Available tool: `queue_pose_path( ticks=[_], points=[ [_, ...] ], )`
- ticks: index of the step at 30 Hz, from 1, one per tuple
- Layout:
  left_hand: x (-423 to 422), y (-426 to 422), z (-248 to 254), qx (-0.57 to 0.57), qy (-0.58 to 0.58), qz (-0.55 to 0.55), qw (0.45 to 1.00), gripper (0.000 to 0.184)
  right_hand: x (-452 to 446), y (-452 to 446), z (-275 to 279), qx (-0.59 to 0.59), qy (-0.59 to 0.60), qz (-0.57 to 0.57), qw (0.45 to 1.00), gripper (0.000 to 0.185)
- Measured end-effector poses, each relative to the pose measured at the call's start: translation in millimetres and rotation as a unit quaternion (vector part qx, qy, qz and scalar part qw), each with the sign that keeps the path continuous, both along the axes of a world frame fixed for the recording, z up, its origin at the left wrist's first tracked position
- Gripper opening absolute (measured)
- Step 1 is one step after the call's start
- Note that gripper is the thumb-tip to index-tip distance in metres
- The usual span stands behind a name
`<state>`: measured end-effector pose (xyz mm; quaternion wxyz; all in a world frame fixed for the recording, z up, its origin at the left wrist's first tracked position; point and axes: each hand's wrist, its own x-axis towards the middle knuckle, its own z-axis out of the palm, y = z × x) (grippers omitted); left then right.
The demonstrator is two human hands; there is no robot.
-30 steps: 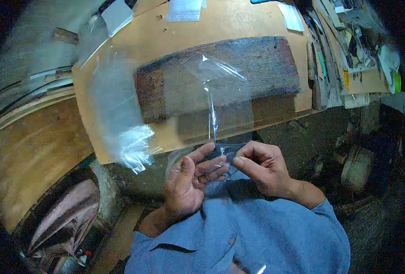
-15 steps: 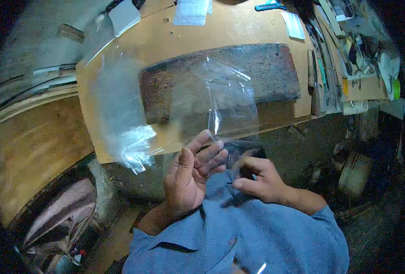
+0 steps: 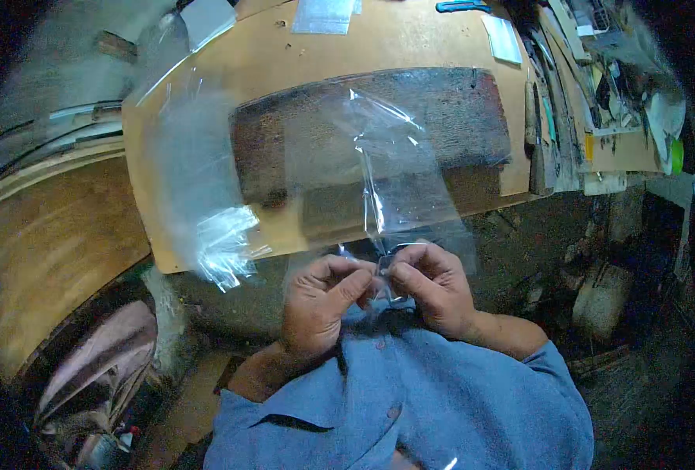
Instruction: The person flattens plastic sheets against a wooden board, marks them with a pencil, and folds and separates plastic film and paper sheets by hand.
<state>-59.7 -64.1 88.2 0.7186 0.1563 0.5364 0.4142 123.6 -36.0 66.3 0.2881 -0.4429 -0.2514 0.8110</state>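
A clear plastic sheet or bag stretches from the dark worn board over the table edge to my body. Its near edge is pinched between thumb and fingers of my left hand. Close beside it, almost touching, my right hand is closed on the same edge, thumb against forefinger. A shiny crease runs down the plastic's middle toward my fingertips. To the left lies a stack of clear plastic, its crumpled near end hanging over the table edge.
On the tan table are a blue cutter knife and small clear packets at the far side. Long tools and strips line the right edge. A dark pinkish cloth lies low on the left.
My right hand has moved up and left to meet the left hand at the plastic's edge. The left fingers, spread before, have closed on it.
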Motion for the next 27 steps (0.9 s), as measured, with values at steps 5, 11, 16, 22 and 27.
queue_pose_path(
  ticks=[5,11,16,22,27],
  points=[
    [1,-1,-1,-0.011,0.057,-0.009,0.998,0.014,1,-4,1,0.032,-0.011,-0.001,0.999,0.011],
    [2,-1,-1,-0.021,0.059,-0.007,0.998,0.016,3,-4,4,0.034,-0.006,-0.009,0.999,0.012],
    [0,3,0,0.052,-0.006,0.016,0.998,0.014,1,-3,8,0.048,-0.057,-0.007,0.997,0.012],
    [-2,-2,-1,-0.007,0.093,-0.051,0.994,0.01,1,-4,8,0.058,-0.054,-0.015,0.997,0.014],
    [-2,-3,-2,0.015,0.062,-0.016,0.998,0.012,2,-3,9,0.031,-0.036,-0.026,0.999,0.016]
  ],
)
